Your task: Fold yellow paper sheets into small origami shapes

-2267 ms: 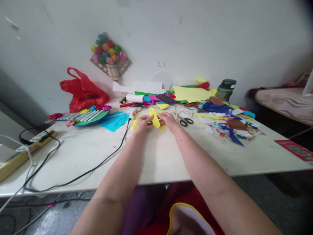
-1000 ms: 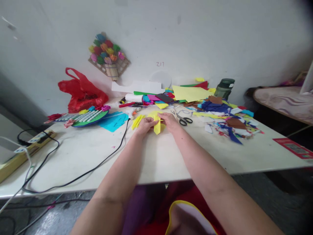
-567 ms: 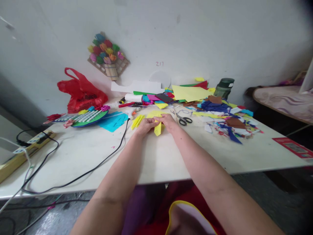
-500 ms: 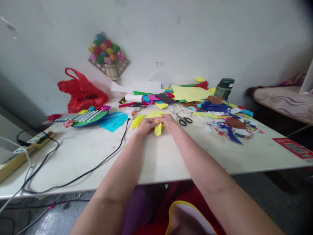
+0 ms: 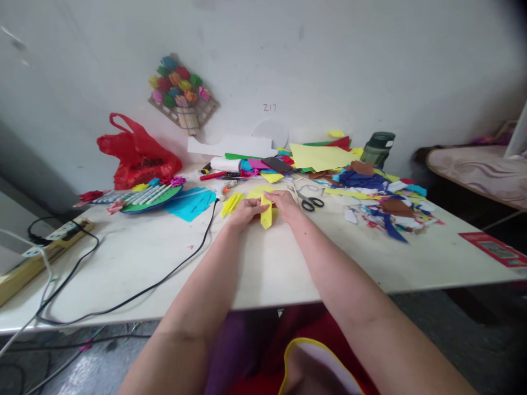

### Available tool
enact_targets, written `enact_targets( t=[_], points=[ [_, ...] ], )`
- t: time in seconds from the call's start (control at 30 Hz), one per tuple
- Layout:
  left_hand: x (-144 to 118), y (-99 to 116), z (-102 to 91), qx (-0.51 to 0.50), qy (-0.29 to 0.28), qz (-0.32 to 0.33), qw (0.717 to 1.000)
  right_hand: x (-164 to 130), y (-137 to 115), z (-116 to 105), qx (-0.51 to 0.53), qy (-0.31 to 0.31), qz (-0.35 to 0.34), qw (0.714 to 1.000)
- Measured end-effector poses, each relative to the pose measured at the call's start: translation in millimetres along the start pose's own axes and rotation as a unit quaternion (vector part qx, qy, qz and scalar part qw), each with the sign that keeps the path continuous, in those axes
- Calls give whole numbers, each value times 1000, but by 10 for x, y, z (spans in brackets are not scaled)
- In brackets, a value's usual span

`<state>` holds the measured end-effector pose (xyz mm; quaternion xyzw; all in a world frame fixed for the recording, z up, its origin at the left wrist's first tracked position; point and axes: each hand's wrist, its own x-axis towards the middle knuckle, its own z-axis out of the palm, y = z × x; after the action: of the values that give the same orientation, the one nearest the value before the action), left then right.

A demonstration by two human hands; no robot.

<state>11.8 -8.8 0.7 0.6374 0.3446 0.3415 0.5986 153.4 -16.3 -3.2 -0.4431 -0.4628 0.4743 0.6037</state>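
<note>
Both hands meet over the middle of the white table (image 5: 123, 258). My left hand (image 5: 244, 211) and my right hand (image 5: 287, 205) pinch a folded yellow paper piece (image 5: 265, 215) between them, its point hanging down toward me. A second folded yellow piece (image 5: 231, 203) lies just left of my left hand. Black-handled scissors (image 5: 308, 201) lie on the table right of my right hand.
A black cable (image 5: 164, 277) crosses the table's left half to a power strip (image 5: 49, 241). A red plastic bag (image 5: 138, 153), a green disc with paper rolls (image 5: 150, 196), cyan paper (image 5: 191, 203), coloured sheets and scraps (image 5: 382, 203) and a dark green bottle (image 5: 379, 148) fill the back.
The yellow piece was turned over in my hands, from pointing up to pointing down toward me. Both hands stayed in about the same place over the table.
</note>
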Motion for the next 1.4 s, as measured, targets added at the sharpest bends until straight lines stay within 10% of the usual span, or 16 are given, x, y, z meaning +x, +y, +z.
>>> enact_targets(
  t=[0.4,0.83,1.4],
  points=[
    [23,-41,-23,31,2,-2,1000,-21,-42,19,23,-1,-9,1000],
    [148,-144,-123,-111,148,66,981,-31,-23,-2,-49,-76,70,993],
    [146,-133,-100,-96,143,61,983,-25,5,44,-69,-66,57,994]
  ],
)
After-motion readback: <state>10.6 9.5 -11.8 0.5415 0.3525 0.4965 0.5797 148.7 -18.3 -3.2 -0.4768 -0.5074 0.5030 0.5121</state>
